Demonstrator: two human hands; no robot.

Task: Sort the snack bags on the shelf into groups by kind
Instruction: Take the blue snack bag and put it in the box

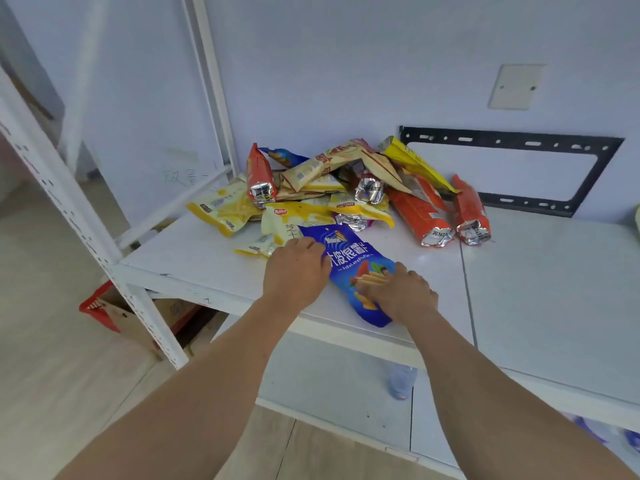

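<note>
A blue snack bag (349, 252) lies flat near the front edge of the white shelf (536, 271). My left hand (294, 271) grips its left edge, fingers curled over it. My right hand (401, 292) presses on its lower right part with fingers on the bag. Behind it a mixed pile of bags spreads out: yellow bags (225, 211), orange-red bags (415, 213) with silver ends, beige bags (322, 166), a long yellow bag (412, 161) and a second blue bag (284, 156) at the back.
A white upright post (86, 233) stands at the shelf's left corner. A black metal bracket (512, 136) hangs on the wall behind. A water bottle (401, 381) stands on the lower shelf. A red basket with cardboard (104, 310) sits on the floor at left.
</note>
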